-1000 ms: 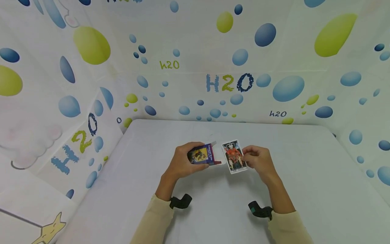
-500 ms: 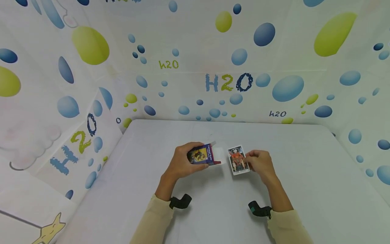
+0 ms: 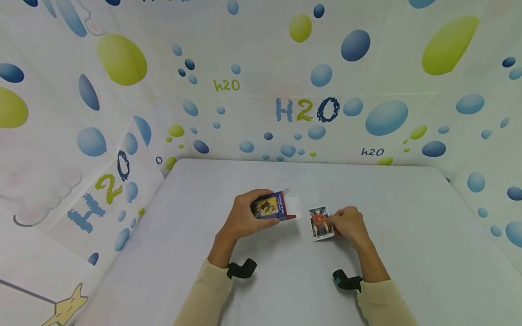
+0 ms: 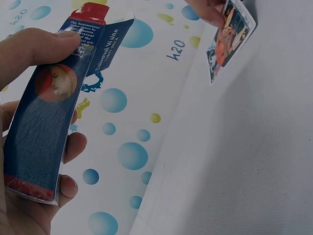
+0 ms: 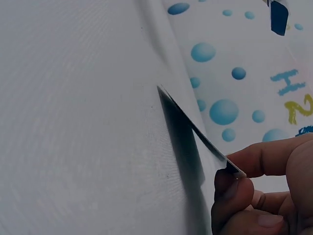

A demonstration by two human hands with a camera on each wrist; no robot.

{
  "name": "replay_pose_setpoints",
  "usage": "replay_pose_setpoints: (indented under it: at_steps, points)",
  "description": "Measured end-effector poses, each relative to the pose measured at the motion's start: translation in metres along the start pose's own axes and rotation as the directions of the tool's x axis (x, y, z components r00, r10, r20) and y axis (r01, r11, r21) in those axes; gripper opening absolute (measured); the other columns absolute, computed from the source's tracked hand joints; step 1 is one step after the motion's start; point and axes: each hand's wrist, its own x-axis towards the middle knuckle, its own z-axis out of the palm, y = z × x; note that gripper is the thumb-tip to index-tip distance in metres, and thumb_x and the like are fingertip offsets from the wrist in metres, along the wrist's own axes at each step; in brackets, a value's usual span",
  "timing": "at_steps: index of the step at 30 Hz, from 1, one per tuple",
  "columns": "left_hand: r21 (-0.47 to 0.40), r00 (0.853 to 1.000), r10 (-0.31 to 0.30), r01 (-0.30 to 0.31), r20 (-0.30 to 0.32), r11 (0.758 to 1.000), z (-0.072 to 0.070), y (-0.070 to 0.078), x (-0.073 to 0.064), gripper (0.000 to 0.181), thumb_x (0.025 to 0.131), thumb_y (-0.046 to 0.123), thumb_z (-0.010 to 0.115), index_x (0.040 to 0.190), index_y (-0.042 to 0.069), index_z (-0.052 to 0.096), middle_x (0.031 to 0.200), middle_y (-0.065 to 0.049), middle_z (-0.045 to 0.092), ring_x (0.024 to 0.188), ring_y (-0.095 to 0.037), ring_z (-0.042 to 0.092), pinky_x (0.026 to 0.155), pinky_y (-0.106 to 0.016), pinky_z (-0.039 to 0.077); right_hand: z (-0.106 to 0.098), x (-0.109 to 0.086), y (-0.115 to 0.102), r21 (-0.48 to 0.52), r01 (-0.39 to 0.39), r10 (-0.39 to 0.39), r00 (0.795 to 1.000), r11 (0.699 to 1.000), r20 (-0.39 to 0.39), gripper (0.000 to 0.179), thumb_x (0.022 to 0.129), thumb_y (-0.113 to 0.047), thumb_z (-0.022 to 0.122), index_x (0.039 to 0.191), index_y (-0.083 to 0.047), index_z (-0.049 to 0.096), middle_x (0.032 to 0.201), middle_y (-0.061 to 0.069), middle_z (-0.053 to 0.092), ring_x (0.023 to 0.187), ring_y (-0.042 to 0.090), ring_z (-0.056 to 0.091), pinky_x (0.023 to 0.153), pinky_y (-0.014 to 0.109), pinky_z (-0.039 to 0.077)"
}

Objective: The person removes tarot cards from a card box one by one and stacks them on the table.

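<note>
My left hand (image 3: 244,216) grips a blue tarot card box (image 3: 269,206) around its sides, above the table. In the left wrist view the box (image 4: 49,107) shows its narrow face, with a red end flap and a dark side flap standing out, so the top is open. Between thumb and fingers, my right hand (image 3: 350,225) pinches the right edge of a tarot card (image 3: 320,223) with a red horned figure. Seen edge-on in the right wrist view, the card (image 5: 195,129) slants down close over the table, its shadow beside it.
A white cloth covers the table (image 3: 391,217). Behind it hangs a white backdrop (image 3: 261,54) printed with blue and green drops and "H2O" lettering. Black wrist cameras (image 3: 242,269) sit on both wrists.
My right hand has moved the card away from the box, to the right and down toward the table surface. The left hand holds the box in the same place.
</note>
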Motion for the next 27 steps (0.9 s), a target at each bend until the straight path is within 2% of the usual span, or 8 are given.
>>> replay_pose_setpoints:
  at_steps: [5, 13, 21, 27]
  points:
    - [-0.002, 1.0, -0.003, 0.003, 0.0, 1.0, -0.0001, -0.0003, 0.0004, 0.068, 0.071, 0.026, 0.092, 0.131, 0.009, 0.065, 0.124, -0.004, 0.069, 0.105, -0.019, 0.063, 0.09, -0.039, 0.056, 0.0022, 0.0023, 0.0035, -0.111, 0.002, -0.001, 1.0, 0.994, 0.01, 0.021, 0.084, -0.018, 0.069, 0.069, -0.003, 0.068, 0.053, 0.004, 0.059, 0.05, 0.016, 0.052, 0.046, 0.029, 0.041]
    - [0.001, 1.0, -0.009, 0.009, 0.002, 1.0, -0.0005, 0.0002, 0.0008, 0.068, 0.071, 0.026, 0.092, 0.131, 0.011, 0.065, 0.125, -0.003, 0.069, 0.105, -0.019, 0.062, 0.09, -0.039, 0.056, 0.0034, 0.0021, 0.0044, -0.191, 0.012, -0.011, 1.0, 0.982, 0.01, 0.023, 0.083, -0.02, 0.071, 0.068, -0.003, 0.067, 0.052, 0.004, 0.059, 0.051, 0.017, 0.052, 0.046, 0.029, 0.04]
    - [0.013, 1.0, -0.008, 0.008, -0.004, 1.0, 0.0003, 0.0009, 0.0011, 0.068, 0.071, 0.027, 0.092, 0.131, 0.01, 0.065, 0.125, -0.004, 0.069, 0.105, -0.02, 0.062, 0.09, -0.04, 0.056, 0.001, 0.0021, 0.0043, -0.218, 0.018, -0.016, 1.0, 0.976, 0.013, 0.025, 0.083, -0.021, 0.072, 0.065, -0.004, 0.068, 0.051, 0.003, 0.06, 0.05, 0.017, 0.051, 0.047, 0.029, 0.039]
    - [0.011, 1.0, -0.009, 0.009, -0.005, 1.0, 0.0007, 0.0018, 0.0007, 0.068, 0.071, 0.026, 0.093, 0.131, 0.011, 0.065, 0.125, -0.004, 0.069, 0.105, -0.019, 0.063, 0.091, -0.04, 0.055, -0.001, 0.0032, 0.006, -0.19, 0.027, -0.021, 0.999, 0.981, 0.035, 0.025, 0.085, -0.018, 0.074, 0.065, -0.004, 0.069, 0.053, 0.003, 0.061, 0.051, 0.016, 0.053, 0.048, 0.029, 0.04]
